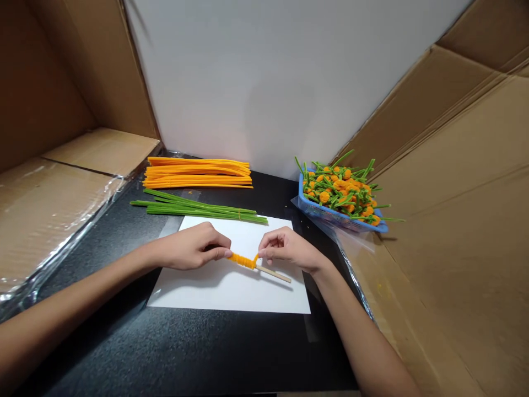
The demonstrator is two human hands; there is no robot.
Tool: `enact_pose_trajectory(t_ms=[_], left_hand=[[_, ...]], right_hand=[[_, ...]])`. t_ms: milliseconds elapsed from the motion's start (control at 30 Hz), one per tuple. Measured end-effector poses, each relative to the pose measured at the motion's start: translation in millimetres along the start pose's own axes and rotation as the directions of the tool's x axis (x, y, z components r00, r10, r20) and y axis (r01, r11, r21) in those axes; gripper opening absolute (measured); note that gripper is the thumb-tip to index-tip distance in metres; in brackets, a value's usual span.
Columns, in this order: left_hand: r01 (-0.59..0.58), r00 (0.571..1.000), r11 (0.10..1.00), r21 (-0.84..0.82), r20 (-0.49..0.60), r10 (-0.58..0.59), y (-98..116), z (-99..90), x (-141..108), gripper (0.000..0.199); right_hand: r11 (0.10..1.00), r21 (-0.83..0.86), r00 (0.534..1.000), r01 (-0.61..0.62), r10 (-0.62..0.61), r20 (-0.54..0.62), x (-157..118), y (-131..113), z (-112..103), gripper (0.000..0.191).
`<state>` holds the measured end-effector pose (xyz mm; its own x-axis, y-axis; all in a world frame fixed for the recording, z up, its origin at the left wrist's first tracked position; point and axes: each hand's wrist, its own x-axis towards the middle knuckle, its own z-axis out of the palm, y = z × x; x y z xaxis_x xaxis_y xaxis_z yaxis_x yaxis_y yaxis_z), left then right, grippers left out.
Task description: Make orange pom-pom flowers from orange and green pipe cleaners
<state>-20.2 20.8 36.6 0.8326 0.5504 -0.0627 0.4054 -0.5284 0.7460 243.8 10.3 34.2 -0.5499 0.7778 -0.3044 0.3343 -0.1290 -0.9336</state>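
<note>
Above a white sheet (190, 292), my left hand (198, 246) pinches the left end of a thin wooden stick (275, 273) where an orange pipe cleaner (243, 259) is coiled round it. The coil covers the left part of the stick; its bare right part slants down to the right. My right hand (285, 249) is closed on the loose end of the orange pipe cleaner, which rises from the right end of the coil. The stick's left tip is hidden by my left fingers.
Behind the sheet lie a bundle of orange pipe cleaners (198, 172) and a bundle of green pipe cleaners (202, 209). A blue basket (326, 214) of orange and green pieces stands at the back right. Cardboard walls (454, 193) flank the black table (173, 353).
</note>
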Motion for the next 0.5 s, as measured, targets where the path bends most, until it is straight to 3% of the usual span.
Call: enact_pose_trajectory(t_ms=[133,233,367,500], left_hand=[[0.064,0.991,0.939,0.339,-0.135,-0.019,1.1,10.2,2.5,0.029],[0.181,0.955,0.882,0.435,-0.292,-0.052,-6.2,19.2,6.3,0.031],[0.295,0.879,0.903,0.313,-0.460,-0.128,-14.3,27.3,10.2,0.035],[0.336,0.824,0.937,0.096,-0.511,-0.243,-16.9,28.9,12.9,0.034]], right_hand=[[0.999,-0.037,0.991,-0.009,0.004,-0.133,-2.0,-5.4,9.0,0.030],[1.000,0.001,0.968,-0.004,0.004,-0.251,0.2,-4.0,15.9,0.028],[0.999,0.043,0.944,-0.010,0.024,-0.329,8.5,6.6,26.3,0.026],[1.000,0.030,0.912,-0.009,0.021,-0.409,14.0,16.3,33.5,0.021]])
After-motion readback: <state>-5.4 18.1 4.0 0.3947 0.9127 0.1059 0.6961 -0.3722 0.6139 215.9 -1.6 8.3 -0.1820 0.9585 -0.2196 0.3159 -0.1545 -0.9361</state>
